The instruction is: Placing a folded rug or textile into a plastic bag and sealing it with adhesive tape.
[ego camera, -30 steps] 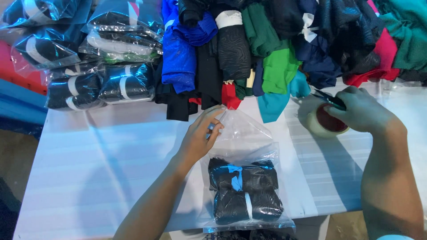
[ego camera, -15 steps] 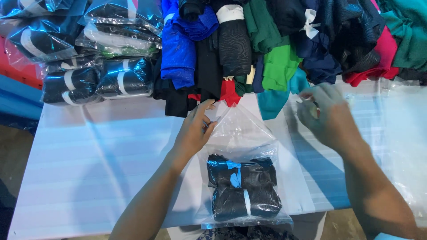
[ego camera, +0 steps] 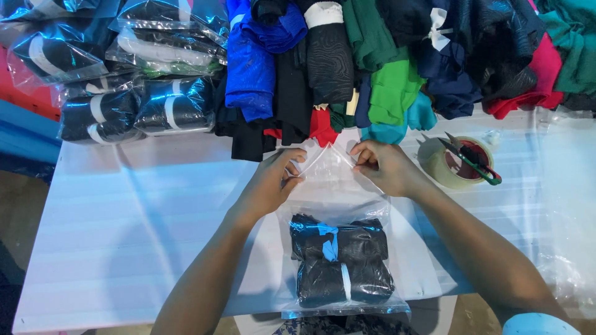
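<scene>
One clear bag [ego camera: 338,186] in hand, two dark rolls [ego camera: 340,263] inside, one tape roll [ego camera: 448,164], one snips [ego camera: 472,158] (green-handled)

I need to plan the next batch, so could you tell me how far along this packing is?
Done: several sealed packs are stacked at the table's far left, and dark folded garments already sit inside the clear bag. In hand: left hand and right hand both pinch the bag's open top. Left: the tape roll lies untouched and many loose garments remain unbagged.

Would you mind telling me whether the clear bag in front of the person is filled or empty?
Filled: the clear bag holds two dark folded garments in its lower half.
</scene>
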